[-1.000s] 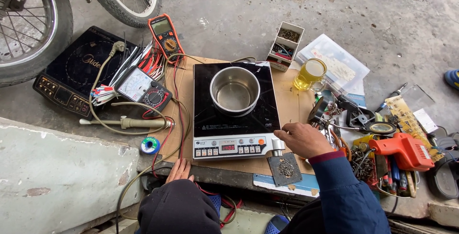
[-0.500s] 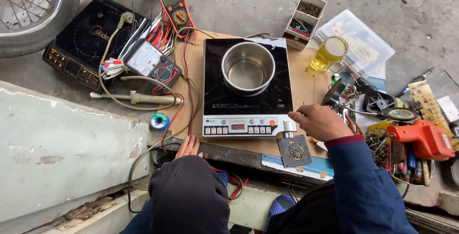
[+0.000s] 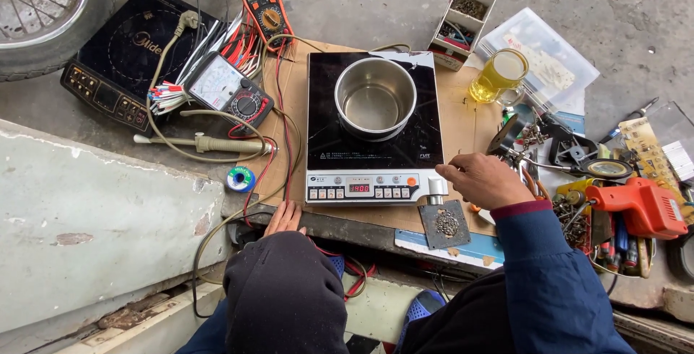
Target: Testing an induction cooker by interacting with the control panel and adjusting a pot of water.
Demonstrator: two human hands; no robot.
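Note:
A black induction cooker (image 3: 372,144) sits on a cardboard sheet with an empty steel pot (image 3: 374,98) on its glass top. Its front panel shows a lit red display. My right hand (image 3: 486,180) rests at the cooker's front right corner, fingers loosely curled beside a small silver knob (image 3: 435,186), holding nothing that I can see. My left hand (image 3: 284,218) lies flat on the board's near edge, fingers apart, by the red and black wires. A small square metal plate (image 3: 445,224) with grit on it lies just below my right hand.
A second black cooktop (image 3: 123,50), two multimeters (image 3: 262,0) (image 3: 228,86), a soldering iron (image 3: 210,143) and a solder reel (image 3: 240,178) lie left. A glass of yellow liquid (image 3: 499,75), a parts box (image 3: 463,14), an orange drill (image 3: 640,206) and tools crowd the right. A wheel (image 3: 43,14) stands far left.
The view has shifted so everything sits lower and nearer. My right hand stays at the cooker's front right corner, and my left hand stays on the board edge.

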